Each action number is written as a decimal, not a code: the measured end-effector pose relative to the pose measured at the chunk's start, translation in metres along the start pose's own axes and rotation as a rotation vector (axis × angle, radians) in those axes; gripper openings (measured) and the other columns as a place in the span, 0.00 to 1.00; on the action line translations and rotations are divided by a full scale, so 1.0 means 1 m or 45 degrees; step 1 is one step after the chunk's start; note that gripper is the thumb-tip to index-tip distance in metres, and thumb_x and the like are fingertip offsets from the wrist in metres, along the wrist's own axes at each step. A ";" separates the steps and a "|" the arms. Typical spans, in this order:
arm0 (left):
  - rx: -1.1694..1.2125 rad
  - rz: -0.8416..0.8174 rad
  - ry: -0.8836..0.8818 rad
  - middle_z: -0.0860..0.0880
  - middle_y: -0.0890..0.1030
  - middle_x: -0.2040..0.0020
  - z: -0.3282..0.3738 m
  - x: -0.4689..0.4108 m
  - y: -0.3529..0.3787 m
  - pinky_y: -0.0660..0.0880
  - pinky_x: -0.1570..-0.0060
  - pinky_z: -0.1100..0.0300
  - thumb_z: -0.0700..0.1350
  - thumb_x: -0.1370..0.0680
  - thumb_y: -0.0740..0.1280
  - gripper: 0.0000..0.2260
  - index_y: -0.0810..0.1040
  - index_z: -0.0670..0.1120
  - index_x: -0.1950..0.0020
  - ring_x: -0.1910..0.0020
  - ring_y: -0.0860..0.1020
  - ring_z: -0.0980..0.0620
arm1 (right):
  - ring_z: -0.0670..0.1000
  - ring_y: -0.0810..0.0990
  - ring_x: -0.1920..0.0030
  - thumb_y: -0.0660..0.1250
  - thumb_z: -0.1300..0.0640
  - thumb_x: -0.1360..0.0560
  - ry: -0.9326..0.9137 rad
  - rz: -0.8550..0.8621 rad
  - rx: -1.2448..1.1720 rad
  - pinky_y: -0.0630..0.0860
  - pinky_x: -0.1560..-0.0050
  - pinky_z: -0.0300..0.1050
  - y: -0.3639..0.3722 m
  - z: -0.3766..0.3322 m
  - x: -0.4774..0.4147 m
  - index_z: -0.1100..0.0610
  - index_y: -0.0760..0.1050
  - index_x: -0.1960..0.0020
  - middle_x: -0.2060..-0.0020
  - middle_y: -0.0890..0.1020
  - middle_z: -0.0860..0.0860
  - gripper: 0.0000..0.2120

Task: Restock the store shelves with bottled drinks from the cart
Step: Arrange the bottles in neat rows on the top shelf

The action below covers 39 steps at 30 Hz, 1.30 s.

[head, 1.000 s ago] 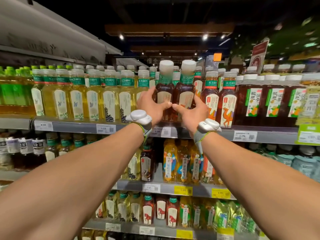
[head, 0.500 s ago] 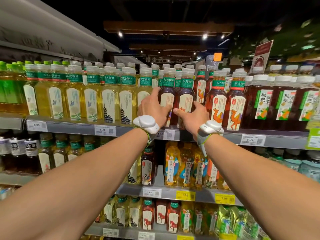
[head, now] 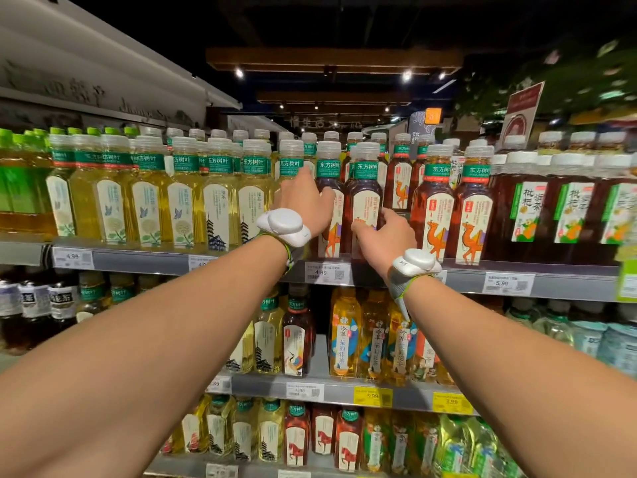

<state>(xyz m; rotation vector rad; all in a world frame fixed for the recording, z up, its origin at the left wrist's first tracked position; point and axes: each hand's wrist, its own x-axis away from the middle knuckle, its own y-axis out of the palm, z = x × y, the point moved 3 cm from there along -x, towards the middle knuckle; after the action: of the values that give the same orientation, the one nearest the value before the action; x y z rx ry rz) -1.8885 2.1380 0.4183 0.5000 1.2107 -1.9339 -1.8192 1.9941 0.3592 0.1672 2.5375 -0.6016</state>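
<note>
1. Your left hand [head: 303, 201] is up at the top shelf [head: 138, 262] and holds the left bottle [head: 328, 167]. The thumb lies across the front label and the index finger stretches up beside the bottle's shoulder. The other fingers are hidden behind the hand.
2. Your right hand [head: 384, 236] holds the right bottle [head: 367, 188] low on its body. The thumb is on the front label and the fingers curl round the right side.
3. Both bottles hold dark tea and have white caps and green neck bands. They stand upright at the shelf's front edge, side by side. You cannot tell whether they touch each other.
4. The yellow bottles [head: 217, 201] fill the shelf to the left of your left hand, in a row running off to the left edge.
5. The camel bottles [head: 432, 208] stand just right of the right bottle. They are also dark and upright, with an orange camel on each label.
6. A white left band [head: 284, 225] sits on your left wrist, and a white right band [head: 415, 262] sits on your right wrist.
7. A price tag [head: 322, 272] hangs on the shelf rail below the two held bottles, between your wrists.
8. The lower shelves [head: 341, 391] carry more upright bottles, yellow and dark mixed.
</note>
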 end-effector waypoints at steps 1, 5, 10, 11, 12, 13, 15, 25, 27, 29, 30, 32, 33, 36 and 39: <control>-0.028 -0.053 0.015 0.39 0.81 0.42 0.003 -0.001 0.002 0.71 0.54 0.51 0.49 0.20 0.65 0.16 0.75 0.43 0.35 0.44 0.79 0.35 | 0.58 0.80 0.41 0.71 0.44 0.27 -0.010 0.002 0.020 0.77 0.41 0.52 0.000 -0.001 0.000 0.52 0.77 0.35 0.40 0.82 0.53 0.23; -0.124 -0.190 0.023 0.37 0.81 0.43 0.005 0.002 0.015 0.77 0.53 0.48 0.39 0.23 0.68 0.23 0.67 0.40 0.29 0.45 0.80 0.35 | 0.57 0.80 0.41 0.74 0.41 0.28 -0.009 0.062 0.031 0.78 0.41 0.55 0.000 0.001 0.001 0.55 0.72 0.32 0.41 0.82 0.54 0.31; -0.242 -0.211 0.061 0.37 0.80 0.44 -0.008 0.003 0.021 0.76 0.55 0.49 0.38 0.23 0.69 0.37 0.54 0.45 0.18 0.47 0.80 0.35 | 0.56 0.81 0.43 0.75 0.40 0.29 -0.038 0.068 0.048 0.79 0.44 0.55 0.000 0.004 0.000 0.53 0.72 0.36 0.43 0.83 0.52 0.29; -0.253 -0.202 0.077 0.37 0.81 0.45 -0.011 0.004 0.021 0.76 0.56 0.48 0.37 0.23 0.69 0.38 0.53 0.45 0.18 0.49 0.80 0.36 | 0.56 0.81 0.43 0.75 0.40 0.29 -0.045 0.069 0.054 0.79 0.45 0.55 0.000 0.004 0.000 0.53 0.72 0.36 0.43 0.83 0.52 0.29; -0.259 -0.194 0.092 0.37 0.81 0.47 -0.012 0.004 0.022 0.76 0.58 0.49 0.37 0.23 0.69 0.38 0.53 0.46 0.18 0.50 0.80 0.36 | 0.56 0.81 0.43 0.75 0.40 0.29 -0.047 0.072 0.059 0.80 0.45 0.55 0.000 0.004 0.001 0.53 0.72 0.36 0.43 0.83 0.52 0.29; -0.261 -0.186 0.099 0.37 0.81 0.48 -0.013 0.005 0.022 0.74 0.60 0.50 0.37 0.23 0.69 0.38 0.52 0.46 0.18 0.52 0.80 0.37 | 0.56 0.81 0.44 0.75 0.40 0.29 -0.051 0.075 0.068 0.80 0.45 0.55 0.000 0.004 0.000 0.53 0.72 0.35 0.43 0.83 0.52 0.29; -0.272 -0.200 0.093 0.37 0.81 0.48 -0.012 0.007 0.024 0.72 0.62 0.51 0.39 0.23 0.70 0.42 0.47 0.46 0.17 0.55 0.79 0.38 | 0.56 0.81 0.43 0.75 0.39 0.28 -0.056 0.068 0.098 0.80 0.45 0.55 0.002 0.004 -0.001 0.54 0.72 0.34 0.41 0.82 0.52 0.30; -0.311 -0.274 0.079 0.38 0.81 0.48 -0.011 0.007 0.028 0.71 0.64 0.53 0.39 0.22 0.70 0.46 0.39 0.48 0.16 0.62 0.73 0.44 | 0.58 0.80 0.44 0.73 0.41 0.27 -0.074 0.089 0.204 0.78 0.44 0.54 0.007 0.004 -0.001 0.55 0.71 0.32 0.37 0.75 0.55 0.30; -0.303 -0.262 0.103 0.39 0.81 0.49 -0.013 0.008 0.025 0.73 0.64 0.52 0.39 0.23 0.70 0.46 0.41 0.49 0.16 0.61 0.75 0.43 | 0.58 0.80 0.43 0.73 0.40 0.26 -0.085 0.087 0.233 0.78 0.45 0.54 0.008 0.005 -0.002 0.56 0.70 0.31 0.37 0.76 0.55 0.31; -0.214 -0.211 0.121 0.40 0.82 0.49 -0.017 0.010 0.021 0.79 0.60 0.48 0.41 0.23 0.72 0.42 0.48 0.48 0.17 0.57 0.79 0.40 | 0.59 0.79 0.41 0.73 0.40 0.26 -0.087 0.085 0.243 0.77 0.44 0.54 0.008 0.005 -0.004 0.56 0.70 0.31 0.36 0.76 0.56 0.31; -0.166 -0.157 0.121 0.40 0.82 0.50 -0.019 0.011 0.017 0.81 0.58 0.46 0.42 0.23 0.72 0.38 0.53 0.47 0.20 0.55 0.81 0.39 | 0.59 0.79 0.40 0.73 0.40 0.26 -0.084 0.083 0.238 0.77 0.43 0.53 0.009 0.005 -0.004 0.56 0.70 0.30 0.36 0.76 0.56 0.32; -0.073 0.010 0.124 0.42 0.81 0.56 -0.023 0.013 0.009 0.81 0.60 0.44 0.43 0.22 0.70 0.26 0.61 0.46 0.29 0.59 0.81 0.38 | 0.59 0.78 0.38 0.73 0.41 0.26 -0.060 0.080 0.217 0.76 0.42 0.54 0.010 0.005 -0.006 0.57 0.69 0.29 0.35 0.76 0.56 0.33; -0.028 0.120 0.126 0.43 0.80 0.58 -0.025 0.013 0.003 0.80 0.62 0.44 0.43 0.22 0.69 0.21 0.64 0.46 0.33 0.62 0.80 0.39 | 0.59 0.77 0.37 0.74 0.41 0.27 -0.040 0.083 0.195 0.76 0.42 0.54 0.010 0.005 -0.006 0.58 0.68 0.28 0.34 0.76 0.57 0.35; 0.036 0.377 0.107 0.45 0.77 0.50 -0.031 0.008 -0.013 0.78 0.58 0.45 0.43 0.22 0.69 0.15 0.68 0.44 0.38 0.59 0.78 0.40 | 0.61 0.74 0.34 0.78 0.39 0.32 0.017 0.125 0.090 0.75 0.38 0.56 0.015 0.001 -0.004 0.60 0.62 0.27 0.31 0.72 0.59 0.45; 0.030 0.314 -0.009 0.42 0.72 0.37 -0.034 -0.002 -0.017 0.76 0.50 0.45 0.48 0.22 0.73 0.23 0.68 0.42 0.33 0.49 0.78 0.37 | 0.62 0.71 0.32 0.79 0.34 0.36 0.019 0.148 0.137 0.72 0.36 0.57 0.024 -0.006 -0.001 0.61 0.61 0.28 0.31 0.70 0.60 0.50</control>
<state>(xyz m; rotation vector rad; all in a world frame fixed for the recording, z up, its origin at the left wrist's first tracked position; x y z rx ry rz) -1.9030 2.1722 0.4133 0.6235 1.0689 -1.7401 -1.8152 2.0186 0.3551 0.3562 2.4905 -0.6930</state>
